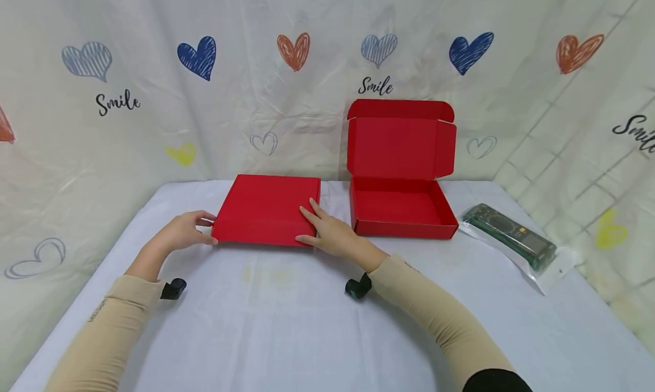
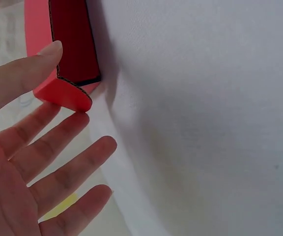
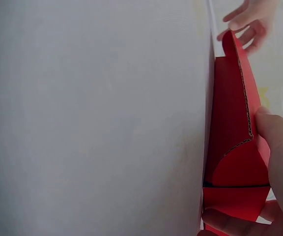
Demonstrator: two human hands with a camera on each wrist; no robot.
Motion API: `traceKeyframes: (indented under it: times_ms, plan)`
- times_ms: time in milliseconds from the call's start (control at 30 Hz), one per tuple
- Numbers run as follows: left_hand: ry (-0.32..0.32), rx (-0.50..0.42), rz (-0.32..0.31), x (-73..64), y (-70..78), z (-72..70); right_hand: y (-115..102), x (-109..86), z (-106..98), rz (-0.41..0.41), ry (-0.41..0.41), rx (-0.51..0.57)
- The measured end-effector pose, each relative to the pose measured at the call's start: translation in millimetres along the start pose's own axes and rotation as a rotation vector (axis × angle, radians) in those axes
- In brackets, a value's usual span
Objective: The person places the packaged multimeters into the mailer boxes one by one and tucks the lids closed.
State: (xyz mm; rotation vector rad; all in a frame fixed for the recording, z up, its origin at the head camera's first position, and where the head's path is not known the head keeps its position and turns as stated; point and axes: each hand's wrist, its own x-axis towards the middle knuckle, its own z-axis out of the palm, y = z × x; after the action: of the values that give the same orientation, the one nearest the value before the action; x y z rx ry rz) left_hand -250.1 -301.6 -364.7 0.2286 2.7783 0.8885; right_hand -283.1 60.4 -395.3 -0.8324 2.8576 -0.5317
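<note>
A red cardboard box [image 1: 271, 210] lies on the white-covered table, its lid lowered over the base. A gap still shows beneath the lid's front edge in both wrist views. My left hand [image 1: 186, 231] is at the box's front left corner, fingers extended. In the left wrist view its thumb touches the lid's edge, and two fingertips meet the rounded side flap [image 2: 68, 96]. Across the front right corner spreads my right hand [image 1: 330, 230], its thumb at the lid edge. Its other fingers [image 3: 235, 223] lie along the side wall, partly hidden.
A second red box [image 1: 404, 207] stands with its lid raised, right of the first. Farther right lies a dark green device with a screen in clear packaging [image 1: 512, 238]. Behind the table hangs a white cloth [image 1: 317, 124] printed with hearts.
</note>
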Motion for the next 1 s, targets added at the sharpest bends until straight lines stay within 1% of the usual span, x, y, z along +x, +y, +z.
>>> traceKeyframes:
  times_ms: [100,200,367,500,667,833,1000]
  plan:
    - [-0.014,0.000,0.001,2.4,-0.6,2.2,0.3,-0.6,0.8,-0.005,0.001,0.001]
    - [-0.027,-0.003,-0.012,3.2,1.2,3.0,0.5,-1.1,1.2,-0.004,0.002,0.008]
    - [-0.018,-0.008,-0.026,2.9,2.4,3.4,1.1,-0.7,0.9,-0.011,0.007,0.008]
    - [-0.016,-0.011,-0.018,3.1,-0.8,3.1,1.2,-0.5,-0.2,-0.020,0.004,0.003]
    - [-0.018,-0.016,0.013,3.7,-5.4,3.1,0.6,-1.1,-1.4,-0.017,0.005,0.012]
    - [-0.025,-0.043,0.034,4.9,-10.7,3.0,1.0,-0.8,-1.8,-0.017,0.003,0.011]
    - [-0.041,-0.062,0.052,5.0,-11.4,1.9,1.6,-0.1,-1.2,-0.015,-0.001,0.011]
